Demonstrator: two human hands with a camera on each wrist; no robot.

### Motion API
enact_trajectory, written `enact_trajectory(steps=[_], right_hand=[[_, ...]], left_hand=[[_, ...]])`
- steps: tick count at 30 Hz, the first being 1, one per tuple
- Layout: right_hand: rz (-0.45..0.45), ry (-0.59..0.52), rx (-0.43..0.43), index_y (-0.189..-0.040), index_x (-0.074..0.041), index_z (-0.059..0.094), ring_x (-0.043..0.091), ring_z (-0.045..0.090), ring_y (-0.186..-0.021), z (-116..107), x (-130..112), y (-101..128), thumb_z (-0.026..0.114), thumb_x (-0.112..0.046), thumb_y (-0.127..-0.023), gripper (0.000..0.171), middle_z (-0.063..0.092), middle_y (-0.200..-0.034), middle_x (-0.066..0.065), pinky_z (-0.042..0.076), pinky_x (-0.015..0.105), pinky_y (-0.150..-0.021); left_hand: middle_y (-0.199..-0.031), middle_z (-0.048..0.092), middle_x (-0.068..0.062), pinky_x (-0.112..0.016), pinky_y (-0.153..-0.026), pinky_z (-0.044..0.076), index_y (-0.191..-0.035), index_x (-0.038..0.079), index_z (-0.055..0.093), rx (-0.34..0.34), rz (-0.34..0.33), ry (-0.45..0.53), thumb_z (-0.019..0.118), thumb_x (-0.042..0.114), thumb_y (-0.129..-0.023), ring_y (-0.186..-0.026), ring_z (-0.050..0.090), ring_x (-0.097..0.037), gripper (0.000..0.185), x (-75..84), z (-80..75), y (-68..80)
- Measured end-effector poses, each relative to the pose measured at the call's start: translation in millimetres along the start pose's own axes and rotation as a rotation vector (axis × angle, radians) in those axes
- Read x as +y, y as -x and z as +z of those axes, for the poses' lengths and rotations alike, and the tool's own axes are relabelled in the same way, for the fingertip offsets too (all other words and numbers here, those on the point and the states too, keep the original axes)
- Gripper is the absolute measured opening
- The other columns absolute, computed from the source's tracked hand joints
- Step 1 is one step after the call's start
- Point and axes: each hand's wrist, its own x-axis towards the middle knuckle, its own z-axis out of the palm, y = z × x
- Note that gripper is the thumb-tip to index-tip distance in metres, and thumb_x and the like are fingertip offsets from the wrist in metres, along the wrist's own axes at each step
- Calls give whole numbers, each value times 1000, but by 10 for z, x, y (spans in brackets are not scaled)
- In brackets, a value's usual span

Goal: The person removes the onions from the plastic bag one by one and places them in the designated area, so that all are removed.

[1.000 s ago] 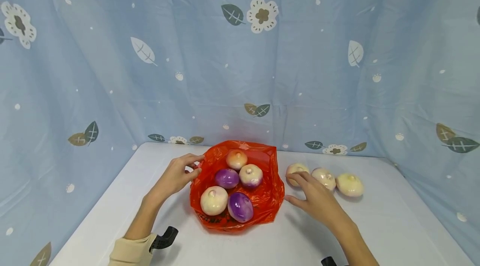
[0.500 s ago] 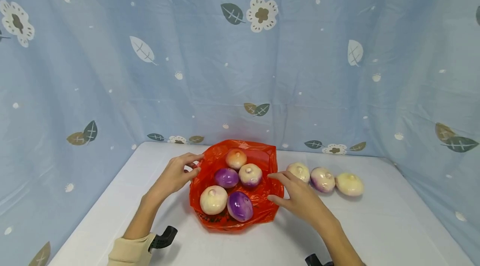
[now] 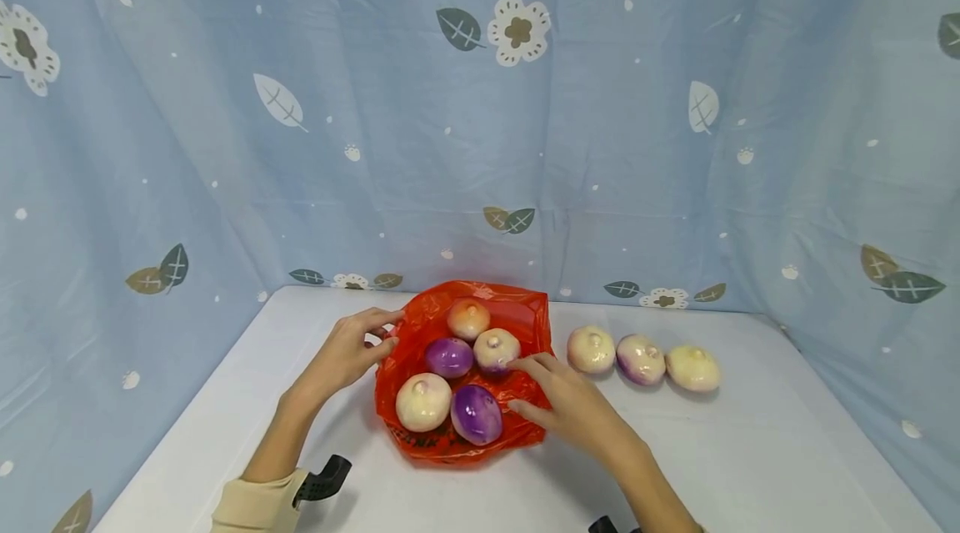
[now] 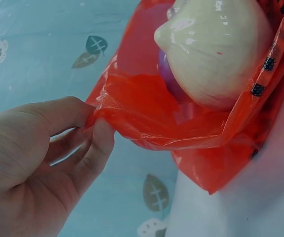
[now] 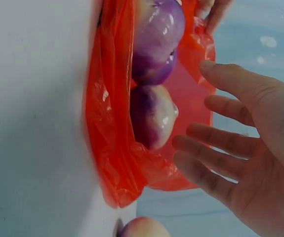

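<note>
Red bag [image 3: 465, 399] on worktop [image 3: 750, 466], five turnips inside, mouth held wide.
Left hand [image 3: 347, 352] pinches the bag's rim [image 4: 107, 106] to keep it agape; right hand [image 3: 566, 404], fingers [image 5: 216, 140] spread and empty, hovers at the opposite edge. Three turnips [image 3: 641, 358] wait alongside.

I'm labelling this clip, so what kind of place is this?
Probably a staged recording booth, not a real kitchen: a leaf-print blue curtain walls in a plain white table, where onions sit in an orange plastic bag between two hands.
</note>
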Motion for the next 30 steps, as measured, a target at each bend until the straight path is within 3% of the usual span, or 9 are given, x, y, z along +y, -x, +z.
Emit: enact_trajectory(steps=[11, 23, 30], right_hand=[[-10, -47, -25, -134, -26, 56, 25, 65, -114, 87, -84, 13, 69, -51, -86, 56, 61, -131, 3, 55, 46, -96], [-16, -68, -72, -136, -27, 53, 23, 63, -115, 143, -176, -9, 70, -54, -84, 61, 58, -134, 2, 54, 49, -96], [-70, -52, -62, -136, -28, 54, 19, 63, -117, 228, -205, -18, 74, -51, -81, 62, 57, -135, 0, 55, 46, -95]], left_hand=[[-116, 70, -10, -27, -71, 61, -126, 3, 66, -24, -28, -13, 67, 5, -89, -89, 67, -20, 37, -7, 25, -16], [-116, 70, -10, -26, -71, 61, -127, 3, 65, -30, -46, -9, 66, 5, -89, -89, 66, -20, 38, -17, 42, -16], [-117, 69, -11, -25, -70, 61, -128, 4, 65, -38, -50, -11, 66, 3, -89, -89, 66, -19, 39, -23, 39, -19]])
